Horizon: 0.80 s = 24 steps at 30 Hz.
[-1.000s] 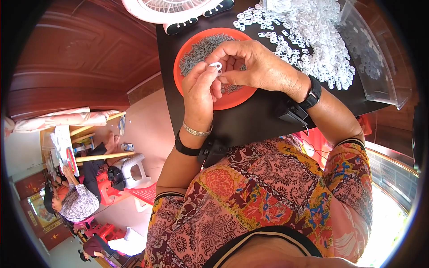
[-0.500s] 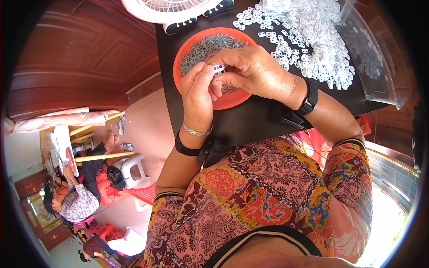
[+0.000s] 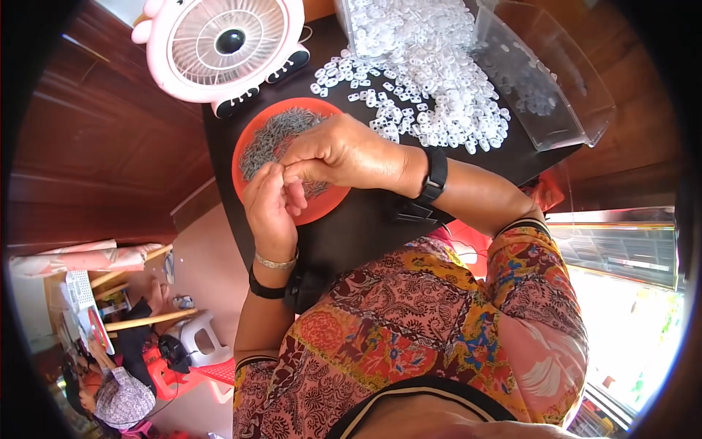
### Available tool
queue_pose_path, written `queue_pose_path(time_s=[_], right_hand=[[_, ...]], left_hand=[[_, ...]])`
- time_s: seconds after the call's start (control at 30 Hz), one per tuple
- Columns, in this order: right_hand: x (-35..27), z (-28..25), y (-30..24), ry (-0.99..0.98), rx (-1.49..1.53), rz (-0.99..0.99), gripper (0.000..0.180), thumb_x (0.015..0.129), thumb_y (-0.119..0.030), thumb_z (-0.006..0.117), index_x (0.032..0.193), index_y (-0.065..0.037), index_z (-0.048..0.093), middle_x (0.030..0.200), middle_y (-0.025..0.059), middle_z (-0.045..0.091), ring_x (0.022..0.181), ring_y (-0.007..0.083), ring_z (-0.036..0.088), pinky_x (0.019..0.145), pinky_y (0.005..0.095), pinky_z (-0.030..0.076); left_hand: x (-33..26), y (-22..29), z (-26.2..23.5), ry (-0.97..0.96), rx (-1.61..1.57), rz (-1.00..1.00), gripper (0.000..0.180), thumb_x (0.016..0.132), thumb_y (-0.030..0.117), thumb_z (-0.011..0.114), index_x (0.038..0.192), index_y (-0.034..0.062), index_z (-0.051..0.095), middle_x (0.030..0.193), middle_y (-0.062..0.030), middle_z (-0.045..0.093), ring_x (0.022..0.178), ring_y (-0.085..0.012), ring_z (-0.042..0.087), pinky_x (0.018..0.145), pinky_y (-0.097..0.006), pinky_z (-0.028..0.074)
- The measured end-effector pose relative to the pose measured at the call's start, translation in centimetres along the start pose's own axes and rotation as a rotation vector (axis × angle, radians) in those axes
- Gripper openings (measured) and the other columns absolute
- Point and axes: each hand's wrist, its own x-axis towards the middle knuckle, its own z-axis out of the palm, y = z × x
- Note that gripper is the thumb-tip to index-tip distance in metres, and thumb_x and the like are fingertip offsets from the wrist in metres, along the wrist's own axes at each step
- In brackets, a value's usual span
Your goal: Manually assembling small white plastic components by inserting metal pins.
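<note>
Above an orange-red plastic dish, my two hands meet at the fingertips. My left hand is pinched closed at the thumb and forefinger, with its other fingers curled. From the right, my right hand comes in palm down, its thumb and forefinger pressed against the left fingertips. A small white plastic piece with dark holes showed between them a moment ago; the fingers now hide it. In the dish lies a heap of small grey metal screws or nails, partly covered by my right hand.
White plastic pieces lie heaped on the black table, spilling from a clear bin. Another clear plastic bin is at the right edge. A pink fan stands far left. Beyond the table, another person sits near stools.
The view has shifted, so the table, dish and hands appear farther left and lower, and more of the fan shows. My hands stay together, but the white piece between them is now hidden.
</note>
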Motion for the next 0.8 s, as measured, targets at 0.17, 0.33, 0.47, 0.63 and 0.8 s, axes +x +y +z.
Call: queue_pose_path(time_s=[0.17,0.33,0.47,0.63,0.8], right_hand=[[0.2,0.1,0.0,0.109,0.114,0.002,0.022,0.076,-0.007,0.073,0.096,-0.003,0.067,0.085,0.0077,0.068,0.08,0.0174,0.066,0.068,0.0288,0.052],[0.2,-0.1,-0.2,0.093,-0.047,0.012,0.023,0.074,-0.008,0.075,0.094,-0.003,0.066,0.087,0.0073,0.068,0.081,0.0182,0.067,0.07,0.0283,0.052],[0.1,-0.1,-0.4,0.084,-0.12,-0.028,0.021,0.072,-0.008,0.075,0.091,-0.006,0.066,0.083,0.0069,0.067,0.076,0.0232,0.067,0.066,0.0296,0.052],[0.0,0.3,-0.4,0.131,-0.181,-0.104,0.023,0.071,-0.008,0.075,0.091,-0.007,0.066,0.081,0.0071,0.066,0.073,0.024,0.066,0.062,0.0298,0.051],[-0.1,0.4,-0.8,0.149,-0.224,-0.141,0.024,0.07,-0.009,0.076,0.091,-0.007,0.066,0.079,0.0074,0.065,0.07,0.0249,0.065,0.059,0.031,0.051]], left_hand=[[0.4,0.2,0.5,0.043,-0.096,-0.005,0.021,0.092,0.019,0.047,0.08,0.0041,0.054,0.064,-0.0023,0.053,0.054,-0.0085,0.05,0.048,-0.02,0.036],[0.5,0.2,0.6,0.023,-0.024,0.008,0.018,0.091,0.017,0.049,0.079,0.0035,0.054,0.064,-0.0021,0.054,0.055,-0.0084,0.05,0.05,-0.02,0.037],[0.4,-0.1,0.2,-0.005,0.026,-0.016,0.019,0.092,0.018,0.045,0.087,0.002,0.055,0.066,-0.0032,0.054,0.057,-0.0099,0.052,0.05,-0.021,0.038],[-0.1,-0.1,0.2,-0.007,0.025,-0.019,0.02,0.092,0.019,0.046,0.09,0.0017,0.054,0.066,-0.0027,0.053,0.055,-0.0096,0.051,0.049,-0.021,0.037],[-0.2,0.2,0.4,-0.013,0.012,-0.032,0.019,0.092,0.019,0.046,0.09,0.0024,0.054,0.065,-0.0021,0.052,0.054,-0.009,0.049,0.048,-0.02,0.035]])
